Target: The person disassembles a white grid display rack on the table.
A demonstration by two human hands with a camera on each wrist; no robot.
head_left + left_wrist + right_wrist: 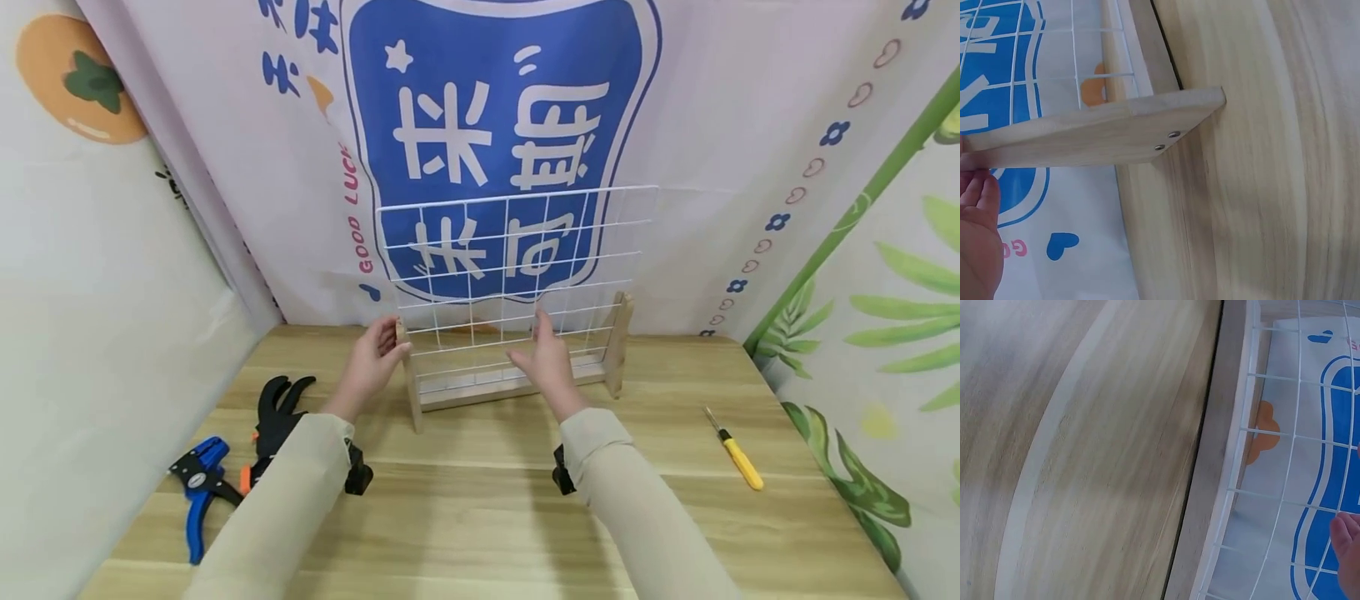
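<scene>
A white wire grid [487,292] stands upright in a wooden frame [480,393], which has a post at each end and a bar along the bottom. My left hand [370,367] holds the upper part of the left post [1104,134], thumb on one side and fingers on the other. Two screw heads show low on that post in the left wrist view. In front of the grid is my right hand [551,367], thumb and forefinger spread apart. Its fingertips [1342,532] are right at the wires in the right wrist view.
Blue-handled pliers [198,487] and a black hand tool [276,417] lie at the left, the latter partly behind my sleeve. A yellow-handled screwdriver [738,454] is on the wooden table [480,517] to the right. A printed cloth [712,167] hangs behind the grid.
</scene>
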